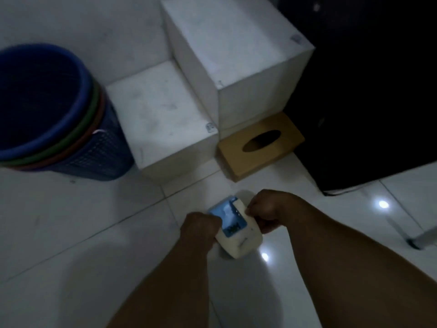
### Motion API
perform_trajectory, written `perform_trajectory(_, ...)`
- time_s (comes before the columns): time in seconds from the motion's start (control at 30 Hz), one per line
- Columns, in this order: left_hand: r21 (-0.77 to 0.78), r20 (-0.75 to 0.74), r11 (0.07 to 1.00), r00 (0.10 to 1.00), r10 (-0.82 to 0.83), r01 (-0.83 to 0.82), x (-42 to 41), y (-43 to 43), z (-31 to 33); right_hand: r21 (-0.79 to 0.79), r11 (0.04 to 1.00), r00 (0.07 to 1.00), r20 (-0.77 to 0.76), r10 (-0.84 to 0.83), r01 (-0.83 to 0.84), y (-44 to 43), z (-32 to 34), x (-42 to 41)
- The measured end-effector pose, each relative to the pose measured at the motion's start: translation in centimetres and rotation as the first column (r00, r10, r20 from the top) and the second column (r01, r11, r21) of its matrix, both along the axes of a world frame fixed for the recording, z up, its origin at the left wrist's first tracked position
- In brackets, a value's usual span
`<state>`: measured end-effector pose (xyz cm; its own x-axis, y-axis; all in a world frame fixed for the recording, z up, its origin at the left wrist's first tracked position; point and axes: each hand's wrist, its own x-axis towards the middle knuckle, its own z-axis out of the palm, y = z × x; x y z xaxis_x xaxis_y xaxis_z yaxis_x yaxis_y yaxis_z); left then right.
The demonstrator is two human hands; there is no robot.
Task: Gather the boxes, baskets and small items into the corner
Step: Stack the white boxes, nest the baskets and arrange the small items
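Head camera is looking down on a dim, white-tiled floor [71, 233] where both bare hands are meeting over one small item. The left hand [201, 229] is curling its fingers closed around the near-left side of a cream plastic container with a blue top [236, 228], and the right hand [272, 209] is gripping its far-right side with the fingers folded tight against it. The container is tilting, its blue face turning up toward the camera, and it is sitting low over the tiles; whether it is touching the floor cannot be told.

Beyond the hands, the gathered things are standing against the wall. A tall white box [248, 67] is rising at the back, and a shorter white box [163, 124] is sitting just in front of it on the left, the two touching. A flat wooden tissue box [260, 147] with an oval slot is lying on the floor just beside the tall box's base. To the left, a stack of nested mesh baskets [54, 114], blue on top with green and red rims showing beneath, is standing right next to the shorter box. A large dark object [366, 91] is filling the upper right, too dim to identify.
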<state>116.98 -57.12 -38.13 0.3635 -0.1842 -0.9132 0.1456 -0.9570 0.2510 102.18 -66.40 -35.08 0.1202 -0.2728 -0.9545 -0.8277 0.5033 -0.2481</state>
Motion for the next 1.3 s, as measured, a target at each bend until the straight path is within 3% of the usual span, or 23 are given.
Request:
perform_trajectory(0.17,-0.209,0.143,0.971,0.979,0.148,-0.116,4.0,-2.0,-1.2,-0.248,0.968,0.992,0.112,0.06,-0.03,-1.9,0.6,6.3)
perform_trajectory(0.23,-0.301,0.164,0.942,0.965,0.206,-0.15,4.2,-3.1,1.1,-0.397,0.911,0.985,0.078,0.155,-0.112,-2.5,0.5,7.5)
perform_trajectory(0.33,-0.4,0.224,0.914,0.96,0.17,-0.068,3.7,-4.4,2.9,-0.553,0.818,0.978,0.026,0.205,-0.157,-3.2,0.3,8.1)
perform_trajectory(0.47,-0.488,0.335,0.865,0.94,0.06,0.119,2.8,-4.8,3.3,-0.633,0.774,0.99,0.083,0.111,-0.034,-3.4,-0.1,8.2)
perform_trajectory(0.63,-0.412,0.404,0.843,0.899,-0.171,0.346,1.8,-3.6,2.5,-0.659,0.748,0.992,0.018,0.124,-0.081,-3.0,-0.5,7.1)
perform_trajectory(0.77,-0.238,0.522,0.775,0.75,-0.407,0.586,1.6,-4.0,2.5,-0.684,0.712,0.984,-0.046,0.174,-0.158,-2.6,-0.3,6.2)
perform_trajectory(0.83,-0.106,0.627,0.695,0.59,-0.508,0.711,1.3,-4.3,3.0,-0.701,0.692,0.981,-0.063,0.183,-0.174,-2.8,0.4,5.8)
perform_trajectory(0.87,-0.029,0.738,0.648,0.454,-0.5,0.761,1.1,-4.5,3.2,-0.715,0.678,0.982,-0.069,0.176,-0.172,-3.0,0.9,5.4)
perform_trajectory(0.93,0.078,0.906,0.581,0.186,-0.381,0.81,0.1,-4.9,3.2,-0.745,0.653,0.988,-0.058,0.146,-0.141,-3.4,1.9,4.1)
perform_trajectory(1.0,0.069,0.967,0.471,0.056,-0.247,0.879,-2.0,-5.1,3.3,-0.722,0.689,0.993,0.023,0.112,-0.061,-3.5,3.1,1.6)
perform_trajectory(1.1,-0.073,0.987,0.245,0.106,-0.124,0.967,-6.6,-4.6,4.2,-0.577,0.814,0.989,0.146,0.014,0.074,-2.5,4.8,-4.1)
perform_trajectory(1.23,-0.185,0.935,-0.048,0.161,-0.317,0.981,-14.1,-1.5,4.2,-0.439,0.897,0.998,-0.008,-0.065,0.055,1.5,5.8,-14.2)
perform_trajectory(1.3,-0.232,0.884,-0.144,0.147,-0.444,0.962,-17.4,0.8,3.8,-0.398,0.915,0.987,-0.103,-0.121,0.07,4.8,5.6,-19.3)
